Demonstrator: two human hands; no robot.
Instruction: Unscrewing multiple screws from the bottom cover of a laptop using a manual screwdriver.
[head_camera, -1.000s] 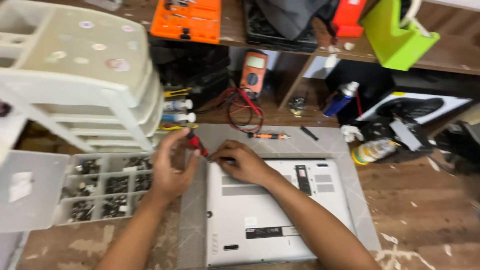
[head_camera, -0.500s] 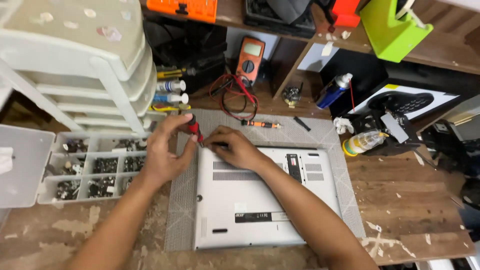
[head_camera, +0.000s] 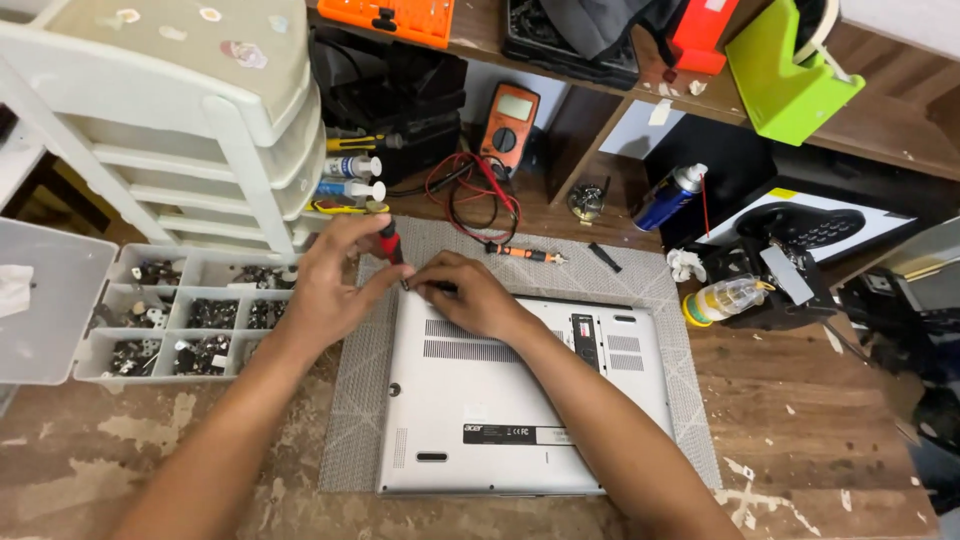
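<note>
The silver laptop (head_camera: 520, 400) lies bottom-up on the grey mat (head_camera: 350, 400), in the middle of the worktop near its front edge. I work at its far left corner. My left hand (head_camera: 335, 285) has its fingers clamped on a small red-handled screwdriver (head_camera: 390, 243), the tip pointing down at that corner. My right hand (head_camera: 470, 295) rests on the shell just beside it, fingers pinched together around the lower shaft; whether a screw sits under them I cannot tell.

I judge the screwdriver light and stiff, its thin handle apt to roll, so it is best gripped high on the red part and steadied low. The laptop base looks rigid but smooth and likely to slide, hence the mat; any screws would be tiny and easy to lose.

To the left, by the worktop's left edge, stands an open clear box of small parts (head_camera: 180, 320), behind it a stack of white drawers (head_camera: 170, 120). Toward the back edge lie an orange multimeter (head_camera: 508, 125) with red leads and a blue spray can (head_camera: 668, 197). A small yellowish bottle (head_camera: 728, 298) lies at the mat's right.
</note>
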